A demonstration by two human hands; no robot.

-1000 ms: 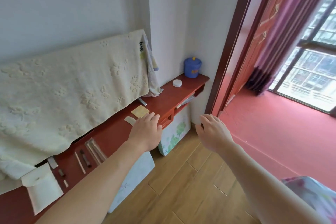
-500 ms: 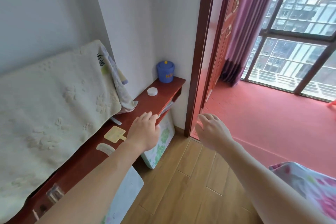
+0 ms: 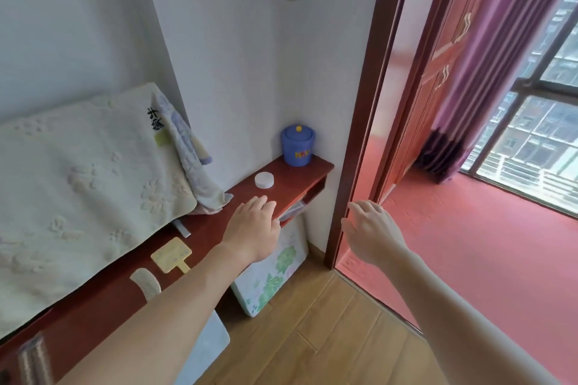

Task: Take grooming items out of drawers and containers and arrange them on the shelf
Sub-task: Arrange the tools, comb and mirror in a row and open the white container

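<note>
A long red-brown shelf (image 3: 291, 180) runs along the wall. At its far end stands a blue lidded container (image 3: 297, 146), and a small white round jar (image 3: 264, 180) lies in front of it. My left hand (image 3: 254, 230) hovers over the shelf's front edge, fingers relaxed, holding nothing, just short of the white jar. My right hand (image 3: 370, 230) is raised in the air by the door frame, also empty. Nearer me on the shelf lie a yellow flat paddle-shaped item (image 3: 172, 255), a beige pad (image 3: 145, 283) and a clear packet (image 3: 34, 359).
A cream towel (image 3: 78, 187) drapes over something above the shelf. Below the shelf's end is an open compartment (image 3: 295, 211) with items inside. A flowered panel (image 3: 272, 278) leans against the wall on the wooden floor. The dark door frame (image 3: 359, 122) opens onto a red-floored room with curtains.
My view has swung right and along the shelf toward its far end. My left hand has moved along the shelf closer to the white jar; my right hand stays raised.
</note>
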